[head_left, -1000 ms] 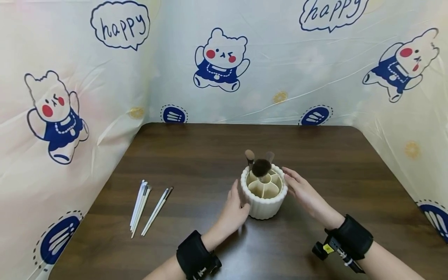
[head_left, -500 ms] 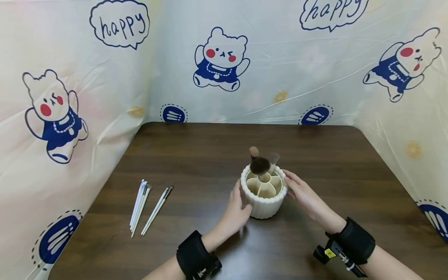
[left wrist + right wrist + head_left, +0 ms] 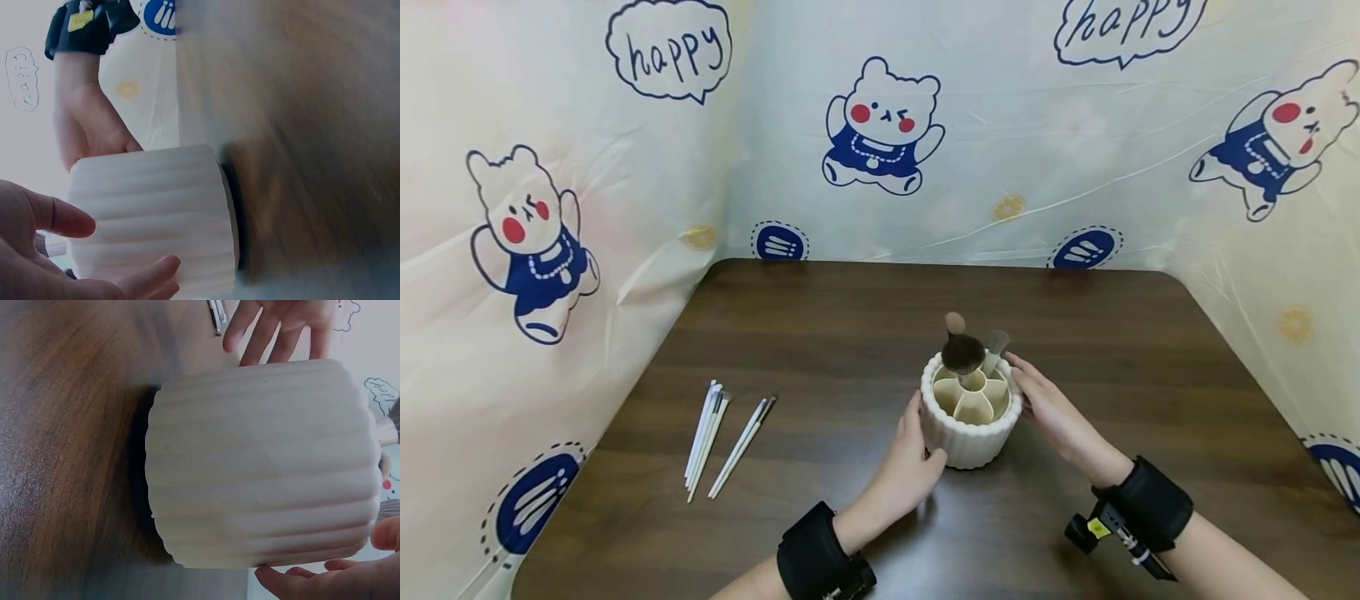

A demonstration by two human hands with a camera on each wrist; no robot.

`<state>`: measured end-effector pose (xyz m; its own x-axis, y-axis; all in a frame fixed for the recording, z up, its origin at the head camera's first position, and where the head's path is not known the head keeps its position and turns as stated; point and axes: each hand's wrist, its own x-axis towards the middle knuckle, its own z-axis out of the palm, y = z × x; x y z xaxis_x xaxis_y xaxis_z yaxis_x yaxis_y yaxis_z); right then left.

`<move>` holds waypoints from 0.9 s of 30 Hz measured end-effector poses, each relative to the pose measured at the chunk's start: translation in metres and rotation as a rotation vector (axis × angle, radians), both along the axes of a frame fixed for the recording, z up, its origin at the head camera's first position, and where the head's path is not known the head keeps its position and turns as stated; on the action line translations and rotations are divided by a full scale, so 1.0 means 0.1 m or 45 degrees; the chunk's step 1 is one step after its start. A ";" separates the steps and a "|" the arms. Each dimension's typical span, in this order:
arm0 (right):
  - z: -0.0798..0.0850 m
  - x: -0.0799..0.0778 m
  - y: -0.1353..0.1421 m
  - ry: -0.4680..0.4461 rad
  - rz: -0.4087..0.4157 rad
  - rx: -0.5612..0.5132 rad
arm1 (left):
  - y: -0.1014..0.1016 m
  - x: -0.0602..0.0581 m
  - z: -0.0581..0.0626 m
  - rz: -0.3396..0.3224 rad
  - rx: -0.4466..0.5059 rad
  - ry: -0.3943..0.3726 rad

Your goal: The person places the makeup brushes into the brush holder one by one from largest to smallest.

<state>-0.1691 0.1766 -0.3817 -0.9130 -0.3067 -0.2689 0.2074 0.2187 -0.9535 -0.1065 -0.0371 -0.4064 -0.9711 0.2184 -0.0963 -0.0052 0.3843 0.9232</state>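
A white ribbed brush holder (image 3: 970,443) with a scalloped rim and petal-shaped compartments stands upright on the table. In it are a large dark makeup brush (image 3: 962,354), a tan-tipped brush (image 3: 955,323) and a paler brush (image 3: 997,343), all towards its back. My left hand (image 3: 906,462) touches the holder's left side with extended fingers, thumb at the near side. On the opposite side, my right hand (image 3: 1056,412) rests its fingers against the wall near the rim. The left wrist view shows the ribbed wall (image 3: 153,206) between both hands.
To the left on the brown table (image 3: 820,325) lie two groups of slim, light-handled brushes: a fuller bundle (image 3: 706,442) and a smaller one (image 3: 743,446) beside it. A cartoon-printed sheet (image 3: 1000,133) encloses the table's back and sides.
The holder has turned between my hands: the tan-tipped and paler brushes have swung to the right, and its compartments have shifted round. The brushes on the table stay put.
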 end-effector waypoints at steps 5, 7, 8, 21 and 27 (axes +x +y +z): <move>-0.02 -0.01 0.00 -0.017 0.005 0.005 | 0.02 0.01 0.00 -0.019 0.000 0.002; -0.03 0.01 0.00 -0.034 -0.004 0.007 | 0.02 -0.01 0.01 -0.012 -0.001 0.007; -0.03 0.02 0.00 -0.043 -0.012 0.011 | 0.01 -0.03 0.01 -0.010 0.001 0.008; -0.01 0.07 -0.05 -0.039 -0.066 0.059 | -0.08 -0.14 0.02 0.010 -0.024 0.030; -0.04 0.03 -0.07 -0.054 -0.050 0.043 | -0.13 -0.16 0.03 0.006 -0.054 0.028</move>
<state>-0.1661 0.1695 -0.3856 -0.9117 -0.2609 -0.3173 0.2567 0.2413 -0.9359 -0.1223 -0.0502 -0.4036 -0.9741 0.2100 -0.0843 0.0128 0.4229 0.9061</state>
